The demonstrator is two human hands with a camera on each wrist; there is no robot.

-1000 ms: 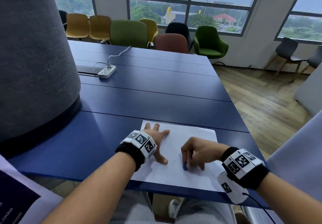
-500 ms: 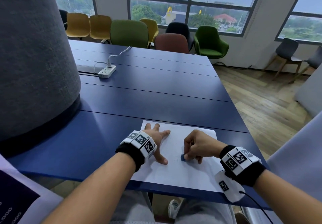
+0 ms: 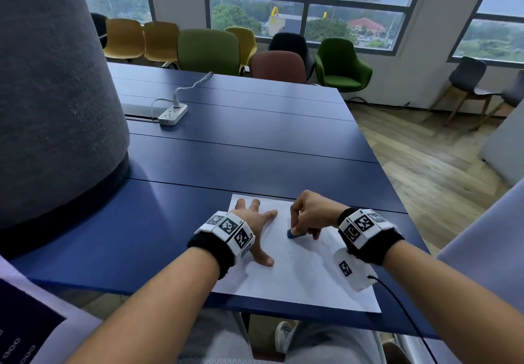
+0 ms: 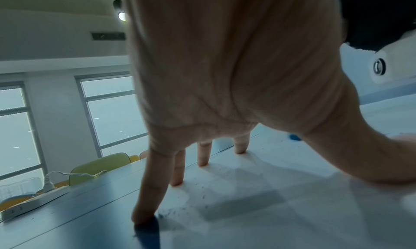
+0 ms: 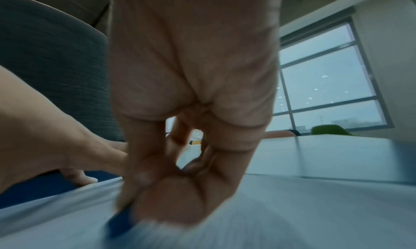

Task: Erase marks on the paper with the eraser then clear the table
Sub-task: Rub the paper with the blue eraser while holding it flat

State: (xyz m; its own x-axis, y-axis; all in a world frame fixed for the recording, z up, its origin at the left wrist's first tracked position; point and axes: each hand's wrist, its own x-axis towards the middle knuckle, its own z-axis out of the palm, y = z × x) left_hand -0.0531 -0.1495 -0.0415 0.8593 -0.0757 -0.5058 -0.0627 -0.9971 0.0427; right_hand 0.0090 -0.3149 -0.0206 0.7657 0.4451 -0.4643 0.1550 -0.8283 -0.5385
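Note:
A white sheet of paper (image 3: 306, 273) lies at the near edge of the blue table (image 3: 226, 151). My left hand (image 3: 255, 222) is spread flat on the sheet's left part, fingertips (image 4: 141, 217) pressing down. My right hand (image 3: 309, 216) pinches a small blue eraser (image 3: 295, 233) and holds it against the paper near the sheet's middle; the right wrist view shows the eraser (image 5: 119, 224) under the curled fingers, blurred. Dark eraser crumbs (image 4: 180, 208) lie beside the left fingers, and faint marks (image 3: 287, 258) sit by the left thumb.
A large grey felt-covered column (image 3: 51, 108) rises at the left of the table. A white power strip (image 3: 173, 114) with its cable lies farther back. Coloured chairs (image 3: 209, 49) line the table's far edge. Wooden floor (image 3: 425, 165) lies to the right.
My right hand has slid the eraser away from me across the paper, from near the thumb marks toward the sheet's middle. The left hand has stayed planted.

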